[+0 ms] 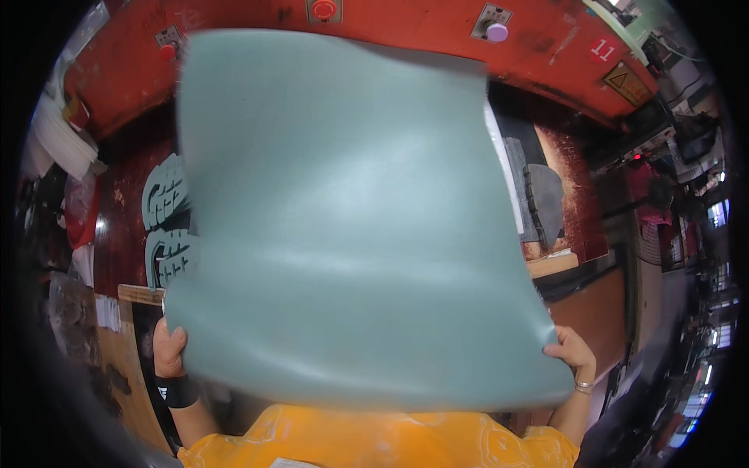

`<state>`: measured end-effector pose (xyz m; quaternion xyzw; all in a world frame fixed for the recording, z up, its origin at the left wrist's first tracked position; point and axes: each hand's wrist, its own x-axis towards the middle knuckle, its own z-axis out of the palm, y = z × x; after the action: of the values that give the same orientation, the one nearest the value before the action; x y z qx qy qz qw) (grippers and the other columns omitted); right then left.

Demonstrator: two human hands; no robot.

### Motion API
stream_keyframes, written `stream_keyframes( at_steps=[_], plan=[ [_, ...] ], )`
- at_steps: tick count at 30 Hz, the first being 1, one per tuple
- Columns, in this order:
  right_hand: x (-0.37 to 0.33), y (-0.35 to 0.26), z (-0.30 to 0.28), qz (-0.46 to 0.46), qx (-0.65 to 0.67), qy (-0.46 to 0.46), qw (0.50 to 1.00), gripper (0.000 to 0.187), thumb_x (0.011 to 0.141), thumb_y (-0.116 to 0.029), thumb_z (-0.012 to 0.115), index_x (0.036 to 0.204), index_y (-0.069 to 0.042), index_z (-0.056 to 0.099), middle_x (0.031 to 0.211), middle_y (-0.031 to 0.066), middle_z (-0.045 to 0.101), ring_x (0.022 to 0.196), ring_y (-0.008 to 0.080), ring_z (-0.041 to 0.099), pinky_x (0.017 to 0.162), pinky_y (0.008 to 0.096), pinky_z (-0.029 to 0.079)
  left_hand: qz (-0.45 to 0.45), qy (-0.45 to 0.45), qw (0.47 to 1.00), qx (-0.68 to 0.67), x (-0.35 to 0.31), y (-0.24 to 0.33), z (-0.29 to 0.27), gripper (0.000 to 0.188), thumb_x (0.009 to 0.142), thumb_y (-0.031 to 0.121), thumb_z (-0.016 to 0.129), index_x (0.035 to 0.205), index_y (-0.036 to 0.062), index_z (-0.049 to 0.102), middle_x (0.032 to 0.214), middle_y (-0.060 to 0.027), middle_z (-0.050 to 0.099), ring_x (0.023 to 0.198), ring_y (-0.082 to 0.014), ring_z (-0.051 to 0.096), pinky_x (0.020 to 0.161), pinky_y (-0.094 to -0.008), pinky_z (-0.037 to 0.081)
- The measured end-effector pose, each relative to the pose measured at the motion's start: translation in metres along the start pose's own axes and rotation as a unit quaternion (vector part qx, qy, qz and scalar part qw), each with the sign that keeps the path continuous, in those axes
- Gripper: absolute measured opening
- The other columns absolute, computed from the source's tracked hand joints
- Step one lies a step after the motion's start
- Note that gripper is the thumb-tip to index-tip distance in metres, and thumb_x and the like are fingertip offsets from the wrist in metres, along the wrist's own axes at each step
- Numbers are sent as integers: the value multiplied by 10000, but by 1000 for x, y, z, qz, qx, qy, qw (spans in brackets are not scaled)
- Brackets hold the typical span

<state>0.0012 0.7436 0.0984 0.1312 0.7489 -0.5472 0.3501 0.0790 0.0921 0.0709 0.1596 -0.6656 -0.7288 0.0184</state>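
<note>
Sheet (351, 218) spread between two hands

The green sheet spans the middle, blocking much of the counter (118, 234) from view, its far edge in front of the red machine (421, 30). The left hand (168, 352) grips its left edge near the close corner, thumb on top; the right hand (573, 352) grips the right edge likewise. The fingers of both are closed on the sheet, those underneath hidden. A black wristband (179, 392) circles the left wrist, a bracelet (583, 387) the right. Left of the sheet, two green cutouts (165, 199) lie partly hidden by it; to its right lies a grey piece (546, 203). A yellow shirt (367, 437) shows below.
</note>
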Motion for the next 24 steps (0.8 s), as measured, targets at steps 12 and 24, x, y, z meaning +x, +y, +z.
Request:
stream_keyframes(
  at_steps=[12,24],
  plan=[
    [111,11,-39,199,-151,-214,944,477,798,-194,741,1181,4,538,931,42,628,725,96,589,690,250,497,-182,-17,967,-176,33,3,9,448,882,253,560,1244,-1,490,1099,-121,612,942,-206,627,816,-329,522],
    [16,60,49,-173,59,121,976,326,945,-229,559,1094,58,606,959,40,634,840,100,547,757,262,454,-2,-77,987,-141,5,-13,4,579,895,190,508,1402,-26,330,1287,-152,520,1100,-220,565,915,-314,467]
  ],
)
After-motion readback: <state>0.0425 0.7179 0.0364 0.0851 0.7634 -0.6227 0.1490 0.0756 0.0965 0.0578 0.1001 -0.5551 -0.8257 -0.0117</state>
